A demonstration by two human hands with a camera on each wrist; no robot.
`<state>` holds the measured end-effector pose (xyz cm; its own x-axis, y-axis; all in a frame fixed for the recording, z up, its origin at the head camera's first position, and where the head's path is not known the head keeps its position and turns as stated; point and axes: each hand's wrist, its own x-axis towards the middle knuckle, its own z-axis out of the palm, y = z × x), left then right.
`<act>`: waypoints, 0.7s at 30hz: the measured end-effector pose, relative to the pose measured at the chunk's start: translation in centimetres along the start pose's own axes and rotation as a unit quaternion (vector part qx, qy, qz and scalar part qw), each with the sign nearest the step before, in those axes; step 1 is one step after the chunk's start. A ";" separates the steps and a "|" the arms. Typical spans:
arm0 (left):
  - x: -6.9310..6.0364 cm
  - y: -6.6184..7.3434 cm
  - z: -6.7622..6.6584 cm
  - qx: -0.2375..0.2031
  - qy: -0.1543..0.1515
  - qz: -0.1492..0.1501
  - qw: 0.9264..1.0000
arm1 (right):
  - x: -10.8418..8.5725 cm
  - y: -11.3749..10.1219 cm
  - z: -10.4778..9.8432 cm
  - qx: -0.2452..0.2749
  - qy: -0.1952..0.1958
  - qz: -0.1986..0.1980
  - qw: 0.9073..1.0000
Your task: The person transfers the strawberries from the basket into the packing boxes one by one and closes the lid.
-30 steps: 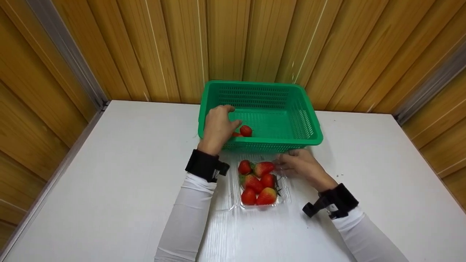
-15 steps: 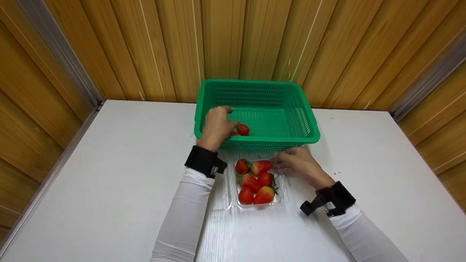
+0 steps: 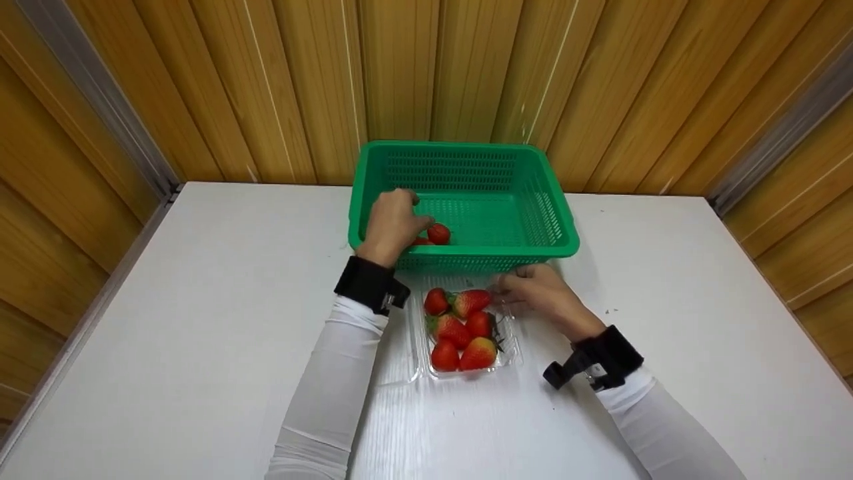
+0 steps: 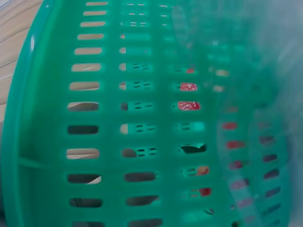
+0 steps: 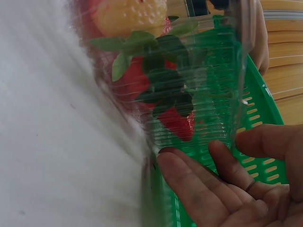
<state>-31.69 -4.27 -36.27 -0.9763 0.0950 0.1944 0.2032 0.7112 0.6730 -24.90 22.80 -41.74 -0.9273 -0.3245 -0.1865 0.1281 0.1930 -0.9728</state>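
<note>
Inside the front left of the green basket [image 3: 466,251] my left hand [image 3: 392,220] reaches down, thumb and index finger apart, beside red strawberries [image 3: 438,233]. Its lower fingers are hidden. The left wrist view shows the slotted basket wall [image 4: 111,118], with red patches through the slots. In front of the basket, a clear plastic container [image 3: 510,347] holds several strawberries [image 3: 452,331]. My right hand [image 3: 543,297] touches its back right corner. In the right wrist view, the right hand's [image 5: 241,189] fingertips [image 5: 173,163] rest against the clear container [image 5: 213,104], fingers extended and thumb near its rim.
Left of the filled container lies a clear plastic lid half [image 3: 400,360], partly behind my left forearm. The white table [image 3: 220,300] meets wood-patterned panels [image 3: 400,80] behind the basket and at both sides. Small specks lie right of my right hand.
The head view has shifted slightly, so basket, container and hands appear a little further left and higher. Relative to the basket and container, both hands are nearly unchanged.
</note>
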 end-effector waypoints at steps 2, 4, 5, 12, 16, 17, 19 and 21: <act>-0.1 -0.2 0.2 0.006 0.002 0.001 1.000 | 0.0 0.0 0.1 -0.001 -0.003 -0.003 1.000; -0.2 -0.3 0.3 0.011 0.003 -0.004 1.000 | 0.1 0.1 0.2 -0.006 -0.004 -0.005 1.000; -0.1 -0.3 0.3 0.014 0.003 -0.006 1.000 | 0.1 0.1 0.2 -0.006 -0.005 -0.006 1.000; 0.9 -0.3 0.4 0.032 -0.026 -0.025 0.999 | 0.2 0.1 -0.2 -0.008 -0.004 -0.006 1.000; 1.7 -0.5 0.5 0.063 -0.039 -0.040 0.996 | 0.4 0.1 -0.3 -0.005 -0.001 -0.001 1.000; 1.9 -0.6 0.5 0.070 -0.044 -0.043 0.996 | 0.5 0.1 -0.3 -0.003 0.000 0.001 1.000; 2.3 -0.8 0.6 0.084 -0.054 -0.048 0.994 | 0.7 0.1 -0.3 0.001 0.001 0.005 1.000; 2.5 -0.9 0.5 0.095 -0.064 -0.052 0.992 | 0.8 0.1 -0.2 0.002 0.003 0.009 1.000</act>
<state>-34.33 -4.34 -36.76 -0.9952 0.0927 0.0308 0.0947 0.8391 0.5357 -25.69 22.76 -42.01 -0.9269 -0.3149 -0.2040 0.1473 0.1946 -0.9698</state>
